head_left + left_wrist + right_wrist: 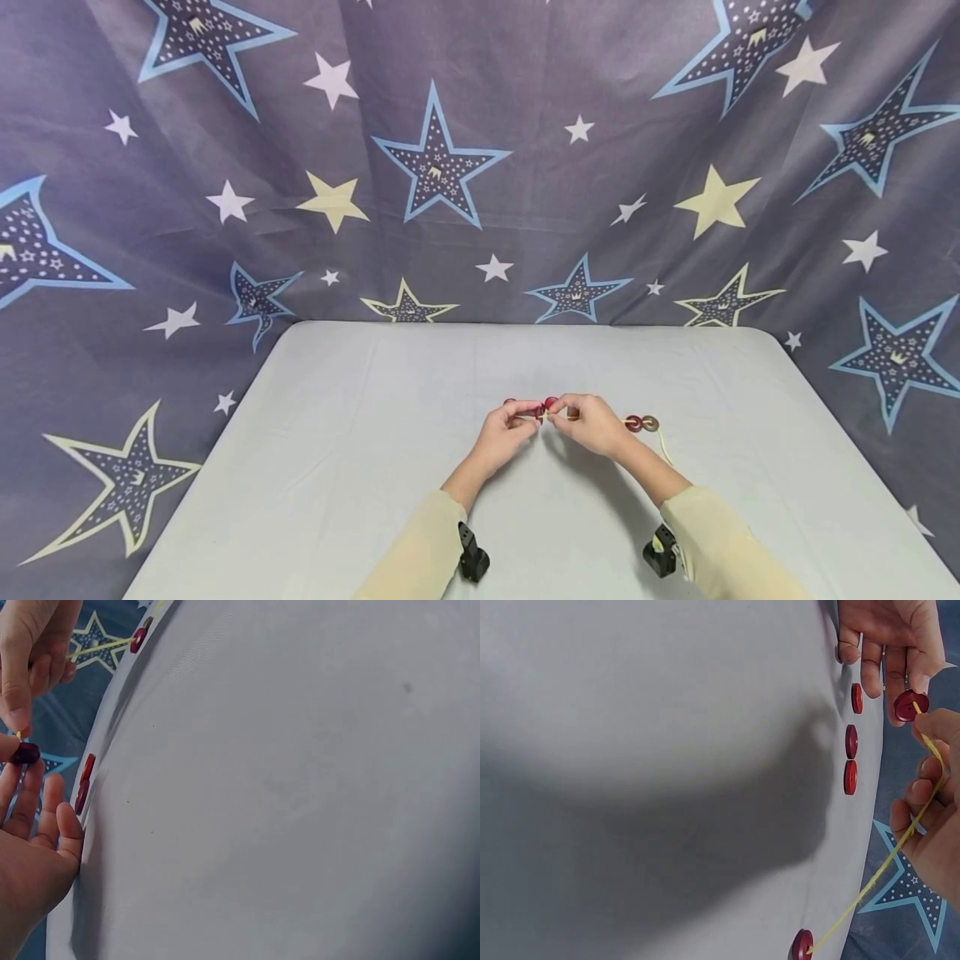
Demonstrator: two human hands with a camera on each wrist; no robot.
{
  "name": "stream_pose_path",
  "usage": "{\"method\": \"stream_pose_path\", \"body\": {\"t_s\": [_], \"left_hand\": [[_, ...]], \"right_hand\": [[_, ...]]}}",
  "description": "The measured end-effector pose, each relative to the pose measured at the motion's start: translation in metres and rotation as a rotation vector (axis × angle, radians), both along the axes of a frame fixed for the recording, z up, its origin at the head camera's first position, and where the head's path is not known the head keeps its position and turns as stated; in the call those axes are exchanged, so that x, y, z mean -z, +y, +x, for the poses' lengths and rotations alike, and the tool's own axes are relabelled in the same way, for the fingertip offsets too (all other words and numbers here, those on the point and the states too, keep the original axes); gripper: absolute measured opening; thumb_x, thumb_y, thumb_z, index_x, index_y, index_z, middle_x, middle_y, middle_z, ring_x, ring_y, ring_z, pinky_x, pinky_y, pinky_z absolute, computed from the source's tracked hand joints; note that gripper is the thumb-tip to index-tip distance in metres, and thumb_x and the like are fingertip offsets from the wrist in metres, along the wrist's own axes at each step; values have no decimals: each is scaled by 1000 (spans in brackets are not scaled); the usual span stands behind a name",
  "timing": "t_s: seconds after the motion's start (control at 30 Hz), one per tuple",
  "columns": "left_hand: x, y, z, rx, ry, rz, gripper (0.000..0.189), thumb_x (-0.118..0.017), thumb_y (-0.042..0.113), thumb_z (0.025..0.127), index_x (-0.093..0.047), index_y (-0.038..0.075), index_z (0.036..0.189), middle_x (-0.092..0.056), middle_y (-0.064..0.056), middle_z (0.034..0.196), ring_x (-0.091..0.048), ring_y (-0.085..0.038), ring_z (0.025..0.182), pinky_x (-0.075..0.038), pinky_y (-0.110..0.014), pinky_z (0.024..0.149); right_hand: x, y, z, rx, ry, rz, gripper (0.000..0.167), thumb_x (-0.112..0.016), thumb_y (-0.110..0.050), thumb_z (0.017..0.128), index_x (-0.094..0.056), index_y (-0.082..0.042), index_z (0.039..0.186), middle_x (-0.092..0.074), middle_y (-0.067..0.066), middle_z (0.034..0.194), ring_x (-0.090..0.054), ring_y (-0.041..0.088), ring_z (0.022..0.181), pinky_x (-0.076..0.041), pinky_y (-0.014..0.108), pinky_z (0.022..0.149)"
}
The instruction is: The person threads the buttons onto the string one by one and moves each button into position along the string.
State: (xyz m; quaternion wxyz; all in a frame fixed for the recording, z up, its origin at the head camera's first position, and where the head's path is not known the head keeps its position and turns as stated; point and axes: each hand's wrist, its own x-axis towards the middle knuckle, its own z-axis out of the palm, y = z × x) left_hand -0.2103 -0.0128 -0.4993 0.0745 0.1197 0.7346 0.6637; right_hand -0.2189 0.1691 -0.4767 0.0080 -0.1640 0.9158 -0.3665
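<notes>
My left hand point(501, 437) pinches a dark red round button point(906, 709) between thumb and fingertips, its holed face showing in the right wrist view. Close against it, my right hand point(592, 425) pinches a yellow cord point(881, 871) at the button's hole; how far the cord passes through is hidden by the fingers. Trailing off to the right, the cord meets a red button point(633, 423) and a brownish button point(650, 423) lying together on the table. Beyond the hands lie a few loose red buttons, among them an upper one point(856, 698) and a lower one point(850, 778).
A pale cloth covers the table point(360, 500). Behind it hangs a dark curtain point(525, 200) printed with stars. Black wrist-worn devices sit at the left sleeve point(472, 557) and the right sleeve point(660, 552).
</notes>
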Motion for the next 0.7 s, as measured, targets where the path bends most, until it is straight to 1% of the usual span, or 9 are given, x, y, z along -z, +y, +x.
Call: {"method": "stream_pose_path", "body": {"t_s": [0.07,0.17,0.37,0.7], "left_hand": [[-5,-1,2,4,-3,-1,33,-60,2,84,-60,-6,116,-63,-25,111,-57,-15,83,-44,-13,68],[-8,-1,4,3,-9,-6,33,-60,2,84,-60,-6,117,-63,-25,112,-57,-16,85,-44,-13,69],[-7,-1,4,2,-10,-2,34,-60,1,84,-60,-6,117,-62,-24,112,-57,-16,85,-45,-13,69],[-7,-2,3,5,-21,3,34,-60,1,84,-59,-6,118,-63,-24,113,-57,-16,85,-45,-13,68]], "right_hand": [[1,0,0,2,3,-1,7,-64,-17,86,-70,-13,88,-44,-6,57,-36,4,49,-33,21,47],[3,-1,0,-4,6,-5,7,-65,-17,86,-70,-13,88,-44,-6,58,-36,3,50,-34,21,48],[7,-2,0,-20,9,-7,5,-65,-16,86,-69,-14,87,-43,-7,56,-35,1,48,-34,20,47],[6,-4,-1,-19,10,-9,6,-65,-16,86,-70,-13,87,-45,-6,58,-36,3,49,-34,20,47]]}}
